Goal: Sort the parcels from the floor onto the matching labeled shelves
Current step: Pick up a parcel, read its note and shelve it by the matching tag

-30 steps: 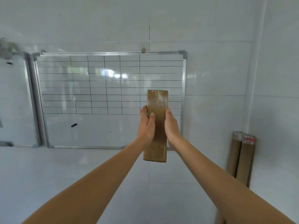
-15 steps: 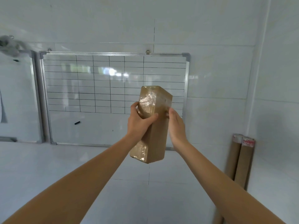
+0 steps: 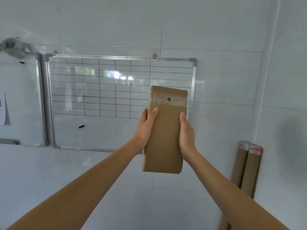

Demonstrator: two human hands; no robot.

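Observation:
I hold a brown cardboard parcel (image 3: 166, 135) upright in front of me at arm's length, its broad face toward me. Clear tape crosses its upper part around a small dark round mark. My left hand (image 3: 146, 130) grips the parcel's left edge, thumb laid on the front face. My right hand (image 3: 186, 135) grips the right edge, thumb on the front face too. No label shows on this face. No shelves and no floor parcels are in view.
A gridded whiteboard (image 3: 103, 90) hangs on the white tiled wall behind the parcel, a second board (image 3: 20, 100) to its left. Two brown cardboard tubes (image 3: 247, 166) lean in the right corner.
The parcel has been turned in my hands from its narrow side to its broad face. Both hands and the parcel have shifted a little to the right in view.

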